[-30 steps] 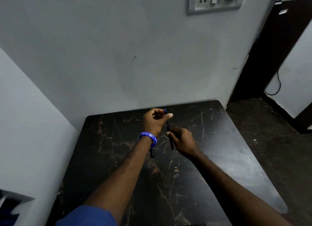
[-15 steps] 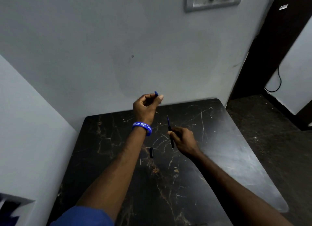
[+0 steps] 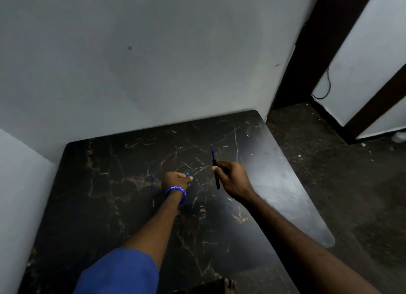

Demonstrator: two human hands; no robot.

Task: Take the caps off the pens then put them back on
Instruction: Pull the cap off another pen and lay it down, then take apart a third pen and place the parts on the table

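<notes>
My right hand (image 3: 232, 180) grips a thin dark pen (image 3: 214, 166) near its middle, its uncapped blue tip pointing up and away over the black marble table (image 3: 109, 205). My left hand (image 3: 175, 180), with a blue wristband, is low over the table to the pen's left, fingers pinched on a small blue cap (image 3: 187, 174). The two hands are apart. The small dark piece that lay on the table earlier is hidden from view.
The table stands in a corner, with a grey wall (image 3: 153, 62) behind and a white panel (image 3: 19, 183) on the left. Its right edge drops to a dark floor (image 3: 329, 172). A bare foot (image 3: 229, 286) shows at the bottom edge.
My left hand pulled the blue cap off the pen, lifted it up, then came down to the table's surface. The right hand kept hold of the pen. The camera tilted down.
</notes>
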